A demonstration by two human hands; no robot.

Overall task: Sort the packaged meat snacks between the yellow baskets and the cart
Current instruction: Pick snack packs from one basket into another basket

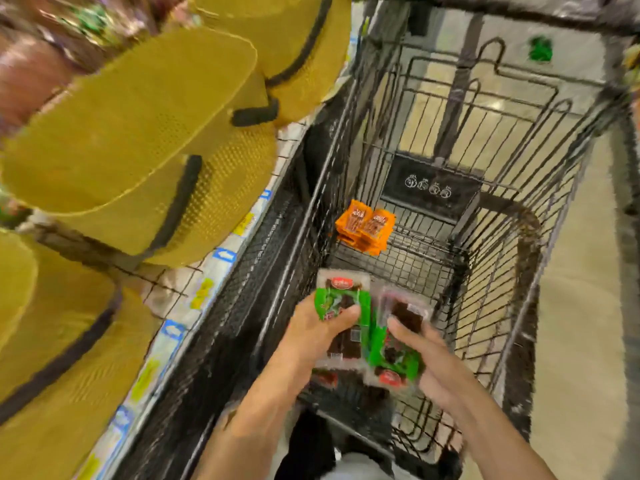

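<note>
Over the near end of the cart [530, 258], both hands are low between the wire walls, one pack each.

Left hand [317, 329]: grip is closed on the left green-label meat pack [346, 296], thumb across the label face, fingers underneath and hidden.

Right hand [429, 365]: grip is on the right green-label meat pack [394, 355], with the hand along its right edge and a fingertip on the clear window. Thumb is hidden and blur is heavy, so the exact wrap is unclear.

The packs are side by side, touching or just apart, can't tell which. A stack of orange snack packs [365, 226] lies on the cart floor further ahead, well apart from the hands. Yellow baskets [138, 133] sit tilted on the rack to the left, above the shelf price strip [221, 254]. Their contents are not visible.

Step, as a judgement: the two packs are either being set down in the cart or lifted out for a basket; the frame doesn't settle it.

To do it well:
- Hold the packs flat and don't crush the clear film.
- If placing, lay the green packs together, apart from the orange stack.
- If heading for a basket, clear the cart's left rim first, one hand at a time.
</note>
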